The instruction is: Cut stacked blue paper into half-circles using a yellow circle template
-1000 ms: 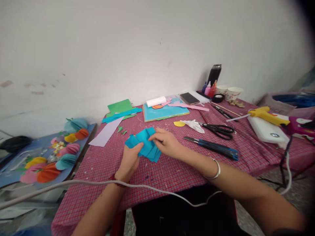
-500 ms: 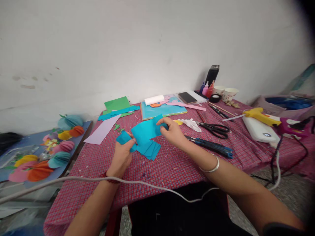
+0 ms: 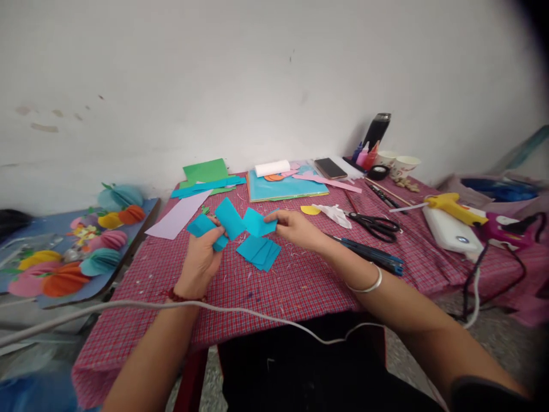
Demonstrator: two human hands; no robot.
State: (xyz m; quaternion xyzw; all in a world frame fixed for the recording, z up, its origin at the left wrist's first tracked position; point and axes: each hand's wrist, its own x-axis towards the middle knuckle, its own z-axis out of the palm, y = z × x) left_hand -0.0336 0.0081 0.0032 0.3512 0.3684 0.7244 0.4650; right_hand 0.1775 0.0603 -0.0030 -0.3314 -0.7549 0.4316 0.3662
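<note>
My left hand point(image 3: 201, 250) is closed on blue paper pieces point(image 3: 231, 218), which stick out on both sides of the thumb. Between thumb and fingers, my right hand point(image 3: 295, 230) pinches a separate blue paper piece point(image 3: 256, 222), slightly bent. A small gap parts it from the paper in the left hand. Below both hands, a fanned stack of blue paper rectangles point(image 3: 259, 253) lies on the checked tablecloth point(image 3: 240, 292).
Black scissors point(image 3: 375, 225), a blue-black cutter-like tool point(image 3: 373, 254) and a yellow glue gun point(image 3: 457, 207) lie at right. Paper sheets point(image 3: 206, 170) and a phone point(image 3: 330, 168) are behind. A white cable point(image 3: 249, 312) crosses in front of me. Paper fruit shapes point(image 3: 64, 278) sit on a blue board at left.
The blue paper stretched between my hands has come apart into two pieces. My left hand has moved left, and my right hand has shifted slightly left and down.
</note>
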